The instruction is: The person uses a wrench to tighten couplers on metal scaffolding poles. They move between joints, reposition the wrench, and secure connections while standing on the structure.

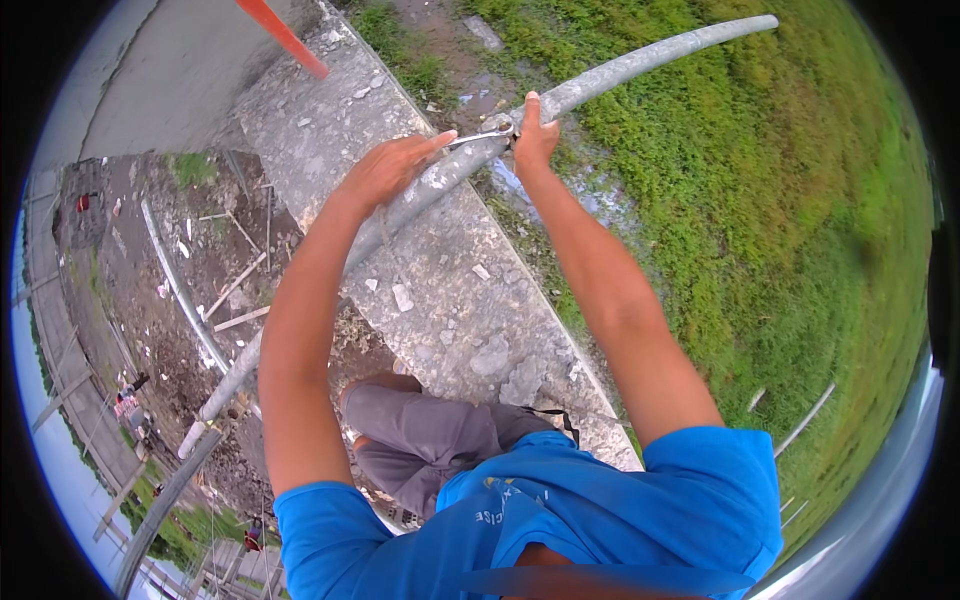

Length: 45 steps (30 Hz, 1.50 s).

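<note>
Silver metal wrench (480, 136) is lying along the top of a long grey round metal pipe (445, 178), its ring-shaped head at a small metal fitting (504, 127) on the pipe. Wrench handle is met by the extended fingertips of the left hand (392, 172); whether that grip is closed on the handle or only pressed against it cannot be told. Right hand's (537, 142) grip is wrapped on the pipe just beside the fitting, thumb pointed up along it.

Pipe is run diagonally: upper right end held out over green grass (760, 200), middle passed across a rough grey concrete ledge (450, 300), lower part partly hidden by the left forearm. Ledge is strewn with loose pale chips. Orange-red bar (285, 40) is seen at the ledge's top left. Wet patch (605, 195) is seen on the ground just right of the ledge.

Ledge is flanked on the left by brown dirt (110, 215) with scattered rubble, thin pale wooden sticks (235, 285) and a curved pale pole (178, 270). Darker grey pole (165, 505) is seen at lower left. Blue short-sleeved shirt (600, 510) and grey shorts (430, 425) are worn.
</note>
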Tool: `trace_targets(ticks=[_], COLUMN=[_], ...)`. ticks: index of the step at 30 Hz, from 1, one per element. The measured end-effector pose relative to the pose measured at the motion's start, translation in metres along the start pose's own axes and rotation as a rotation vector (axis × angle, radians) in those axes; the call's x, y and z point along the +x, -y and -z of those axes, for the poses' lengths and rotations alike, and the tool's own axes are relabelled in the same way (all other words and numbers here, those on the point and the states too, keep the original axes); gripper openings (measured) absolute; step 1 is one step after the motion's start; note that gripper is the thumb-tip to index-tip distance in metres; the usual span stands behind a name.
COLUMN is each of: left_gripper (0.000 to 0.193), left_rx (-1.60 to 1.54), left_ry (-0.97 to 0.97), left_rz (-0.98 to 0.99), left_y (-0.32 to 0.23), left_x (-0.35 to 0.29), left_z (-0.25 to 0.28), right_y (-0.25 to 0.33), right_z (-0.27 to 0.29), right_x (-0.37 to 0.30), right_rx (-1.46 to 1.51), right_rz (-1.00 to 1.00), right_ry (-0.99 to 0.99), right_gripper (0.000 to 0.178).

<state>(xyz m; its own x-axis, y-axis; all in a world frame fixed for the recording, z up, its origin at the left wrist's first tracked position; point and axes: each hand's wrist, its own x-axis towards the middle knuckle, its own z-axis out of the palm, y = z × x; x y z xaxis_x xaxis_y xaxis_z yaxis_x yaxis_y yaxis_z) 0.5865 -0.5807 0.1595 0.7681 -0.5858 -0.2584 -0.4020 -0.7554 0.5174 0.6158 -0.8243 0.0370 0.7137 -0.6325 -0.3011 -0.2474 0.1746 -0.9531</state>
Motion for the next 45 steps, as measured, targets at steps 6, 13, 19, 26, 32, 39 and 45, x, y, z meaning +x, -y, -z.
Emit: trace_targets(ticks=[6,13,19,26,32,39,45], left_gripper=[0.072,0.073,0.066,0.026,0.027,0.04,0.042], left_rx=[0.201,0.231,0.118,0.242,0.022,-0.23,-0.079], left_ry=[0.023,0.033,-0.046,0.065,-0.087,-0.052,0.025], left_rz=[-0.133,-0.159,-0.106,0.242,0.343,0.188,-0.012], left_y=[0.018,0.018,-0.027,-0.165,-0.11,-0.046,0.018], left_x=[0.029,0.011,-0.003,0.003,-0.027,-0.017,0.018], left_z=[0.004,-0.004,0.011,0.025,0.007,0.015,-0.002], right_y=[-0.003,0.004,0.01,0.022,0.018,0.017,0.017], right_z=[0.0,0.0,-0.001,0.001,0.001,0.003,0.0], right_x=[0.002,-0.001,-0.006,-0.013,-0.009,-0.008,-0.01], right_rx=[-0.127,-0.165,-0.129,-0.118,-0.103,-0.103,-0.059], right_rz=[-0.015,-0.038,-0.024,-0.038,-0.075,-0.061,-0.023], right_ry=[-0.062,-0.045,-0.048,-0.037,-0.041,-0.018,-0.036], right_gripper=[0.082,0.098,0.093,0.081,0.078,0.079,0.076])
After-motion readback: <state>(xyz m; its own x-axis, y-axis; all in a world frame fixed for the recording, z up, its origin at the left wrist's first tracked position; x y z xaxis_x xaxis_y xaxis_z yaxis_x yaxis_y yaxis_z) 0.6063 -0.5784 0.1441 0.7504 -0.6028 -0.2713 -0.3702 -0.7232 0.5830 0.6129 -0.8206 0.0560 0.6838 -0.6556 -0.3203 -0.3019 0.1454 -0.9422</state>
